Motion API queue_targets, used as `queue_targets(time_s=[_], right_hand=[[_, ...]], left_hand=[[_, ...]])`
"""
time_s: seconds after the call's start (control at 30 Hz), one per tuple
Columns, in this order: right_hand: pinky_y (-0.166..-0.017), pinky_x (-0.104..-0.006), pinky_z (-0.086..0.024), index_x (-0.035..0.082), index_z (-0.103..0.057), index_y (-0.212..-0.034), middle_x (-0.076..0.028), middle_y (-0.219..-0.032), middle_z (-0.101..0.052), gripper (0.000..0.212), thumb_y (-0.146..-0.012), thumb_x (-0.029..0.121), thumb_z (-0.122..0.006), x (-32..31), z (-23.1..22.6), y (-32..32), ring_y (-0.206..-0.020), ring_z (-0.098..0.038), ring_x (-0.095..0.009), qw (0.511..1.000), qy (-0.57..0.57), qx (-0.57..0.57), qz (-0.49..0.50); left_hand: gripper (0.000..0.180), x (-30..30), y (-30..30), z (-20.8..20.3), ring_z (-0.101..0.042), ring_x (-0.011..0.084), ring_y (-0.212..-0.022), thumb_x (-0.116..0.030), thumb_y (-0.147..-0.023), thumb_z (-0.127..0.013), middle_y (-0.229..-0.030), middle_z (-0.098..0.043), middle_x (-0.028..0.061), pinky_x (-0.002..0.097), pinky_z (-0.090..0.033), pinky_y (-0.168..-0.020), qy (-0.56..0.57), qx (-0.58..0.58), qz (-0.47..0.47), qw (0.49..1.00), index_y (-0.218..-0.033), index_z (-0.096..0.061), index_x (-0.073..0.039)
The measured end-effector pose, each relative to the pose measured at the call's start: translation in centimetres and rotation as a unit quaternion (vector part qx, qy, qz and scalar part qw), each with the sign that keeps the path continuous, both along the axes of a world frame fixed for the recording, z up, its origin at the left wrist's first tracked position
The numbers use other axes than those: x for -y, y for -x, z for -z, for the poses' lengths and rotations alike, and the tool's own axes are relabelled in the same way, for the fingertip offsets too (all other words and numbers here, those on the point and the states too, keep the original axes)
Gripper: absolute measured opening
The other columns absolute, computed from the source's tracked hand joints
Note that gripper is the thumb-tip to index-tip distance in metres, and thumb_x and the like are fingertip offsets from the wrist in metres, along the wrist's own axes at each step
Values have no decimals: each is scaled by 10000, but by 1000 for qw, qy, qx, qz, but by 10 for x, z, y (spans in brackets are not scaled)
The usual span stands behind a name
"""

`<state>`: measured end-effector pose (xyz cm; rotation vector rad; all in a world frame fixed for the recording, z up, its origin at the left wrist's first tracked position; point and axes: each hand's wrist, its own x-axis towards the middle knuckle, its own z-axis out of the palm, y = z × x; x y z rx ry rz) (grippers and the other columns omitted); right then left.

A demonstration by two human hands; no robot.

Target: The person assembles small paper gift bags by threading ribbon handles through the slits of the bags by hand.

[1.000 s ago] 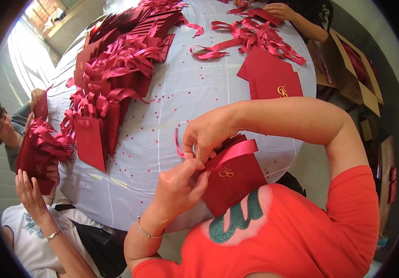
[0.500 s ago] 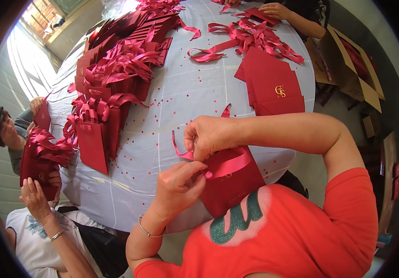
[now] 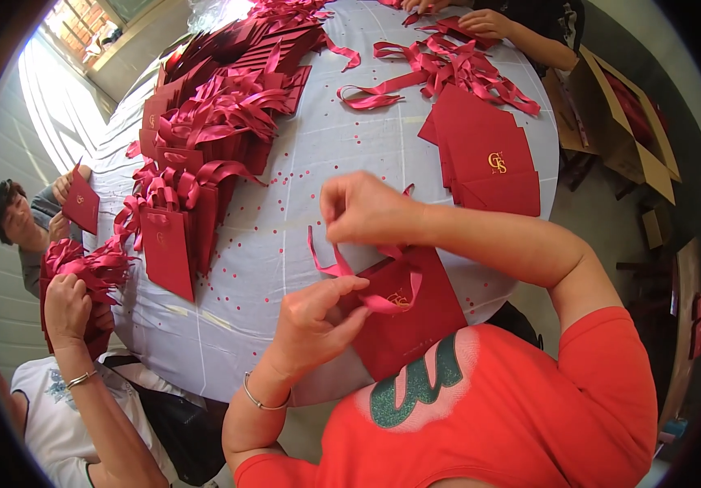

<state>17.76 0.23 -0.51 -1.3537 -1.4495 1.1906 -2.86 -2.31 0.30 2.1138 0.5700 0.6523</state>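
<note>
A flat red paper gift bag (image 3: pixel 415 321) with a gold emblem rests against my chest at the near edge of a round table (image 3: pixel 301 211) covered in pale cloth. My left hand (image 3: pixel 314 321) pinches the bag's top edge by its red ribbon handle (image 3: pixel 338 264). Just above, my right hand (image 3: pixel 362 210) is closed on the upper part of that ribbon, pulling it up from the bag.
A stack of flat red bags (image 3: pixel 489 159) lies at the right, with loose red ribbons (image 3: pixel 448 69) beyond it. Many finished bags with ribbons (image 3: pixel 204 138) are heaped at the left. Other people work at the left and at the far side. Cardboard boxes (image 3: pixel 619 122) stand at the right.
My right hand has risen from the bag, drawing the ribbon up. My left hand shifted to the bag's top edge. The view has tilted slightly.
</note>
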Motion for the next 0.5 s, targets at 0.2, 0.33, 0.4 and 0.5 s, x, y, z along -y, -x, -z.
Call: queue_targets(time_s=[0.2,0.33,0.4,0.5], right_hand=[[-571,-283,-485,1,-587,-787,-37,-725,-618,142,-708,17,-704,-44,4,-27,-637,-580,-107,990,-54,78,102],[-604,-292,-504,-10,-619,-842,-62,-774,-642,166,-749,68,-733,-27,3,-25,-677,-614,-126,987,-72,121,82],[-631,-296,-515,-8,-642,-884,-79,-844,-665,194,-799,133,-744,-9,-5,-32,-720,-639,-141,975,-129,154,99],[-624,-299,-510,-5,-667,-887,-86,-849,-676,203,-830,176,-740,28,-29,-44,-693,-637,-151,955,-152,224,117]], left_hand=[[328,-1,-1,3,-504,18,-485,42,-720,-762,-769,-670,24,201,-405,-492,-6,15,-4,1000,-1023,-650,-11],[279,3,-1,4,-513,34,-483,19,-735,-776,-776,-667,29,204,-397,-479,62,-14,-22,998,-972,-632,-13],[270,-1,1,8,-509,35,-484,12,-740,-778,-768,-661,28,208,-397,-474,31,-7,-22,999,-963,-627,-12],[239,-7,5,-2,-513,37,-487,6,-749,-779,-721,-642,23,215,-400,-468,-8,4,-54,998,-935,-629,-7]])
